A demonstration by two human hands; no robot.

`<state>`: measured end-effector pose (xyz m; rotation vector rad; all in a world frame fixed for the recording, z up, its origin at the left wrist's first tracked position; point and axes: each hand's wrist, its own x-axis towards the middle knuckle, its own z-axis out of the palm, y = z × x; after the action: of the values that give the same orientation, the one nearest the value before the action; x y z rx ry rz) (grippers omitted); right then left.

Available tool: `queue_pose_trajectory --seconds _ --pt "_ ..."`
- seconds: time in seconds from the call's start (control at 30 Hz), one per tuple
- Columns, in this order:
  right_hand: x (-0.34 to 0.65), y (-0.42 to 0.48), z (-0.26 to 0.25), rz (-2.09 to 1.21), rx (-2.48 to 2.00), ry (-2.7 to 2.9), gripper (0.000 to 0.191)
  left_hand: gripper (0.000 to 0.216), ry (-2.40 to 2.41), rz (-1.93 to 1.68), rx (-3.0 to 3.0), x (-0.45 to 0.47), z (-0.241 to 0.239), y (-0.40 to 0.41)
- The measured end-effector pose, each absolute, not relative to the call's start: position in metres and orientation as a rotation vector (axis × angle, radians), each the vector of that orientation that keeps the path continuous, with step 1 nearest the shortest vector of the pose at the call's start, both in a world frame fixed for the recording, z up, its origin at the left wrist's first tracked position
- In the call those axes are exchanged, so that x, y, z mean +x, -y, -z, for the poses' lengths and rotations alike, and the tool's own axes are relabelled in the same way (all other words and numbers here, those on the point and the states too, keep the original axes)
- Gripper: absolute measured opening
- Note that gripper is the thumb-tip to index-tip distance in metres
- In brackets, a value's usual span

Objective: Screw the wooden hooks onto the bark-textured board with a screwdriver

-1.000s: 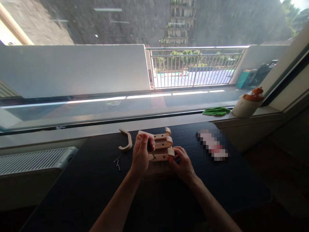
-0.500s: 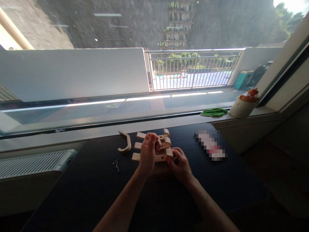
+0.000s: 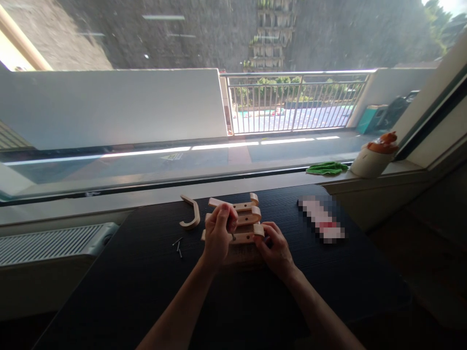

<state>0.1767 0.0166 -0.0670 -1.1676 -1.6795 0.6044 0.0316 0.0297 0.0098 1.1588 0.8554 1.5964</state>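
Three curved wooden hooks lie side by side in front of me, their bent ends to the right. The nearest wooden hook (image 3: 242, 238) has dark screw holes along its strip. A wooden board (image 3: 241, 256) shows dimly below it. My left hand (image 3: 218, 232) is a closed fist above the left part of this hook. Beneath the fist a thin dark tip meets the strip; the rest of what it grips is hidden. My right hand (image 3: 275, 248) pinches the nearest hook at its bent end. Behind it are the middle hook (image 3: 251, 217) and the far hook (image 3: 248, 206).
On the black table (image 3: 314, 291), a loose wooden hook (image 3: 196, 214) lies to the left, with several screws (image 3: 178, 245) nearer me. A blurred pinkish item (image 3: 321, 218) lies at right. A green cloth (image 3: 326, 168) and a white pot (image 3: 372, 161) stand along the windowsill.
My left fist has shifted left and slightly down, from between the hooks' middle to the nearest hook's left part, uncovering more of the strips. The right hand keeps its pinch.
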Motion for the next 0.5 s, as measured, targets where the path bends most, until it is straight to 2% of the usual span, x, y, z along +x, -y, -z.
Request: queue_pose_trajectory --seconds 0.17,0.37,0.5 --pt "0.176 -0.017 0.067 -0.612 -1.158 1.682 0.018 0.037 -0.812 -1.483 1.190 0.035 -0.009 -0.041" --pt "0.176 -0.016 0.069 -0.631 -1.137 1.673 0.018 0.017 -0.826 -1.541 1.180 0.034 -0.006 -0.037" --pt "0.176 -0.017 0.071 -0.645 -1.129 1.679 0.019 0.016 -1.009 -1.651 1.222 0.029 -0.001 -0.025"
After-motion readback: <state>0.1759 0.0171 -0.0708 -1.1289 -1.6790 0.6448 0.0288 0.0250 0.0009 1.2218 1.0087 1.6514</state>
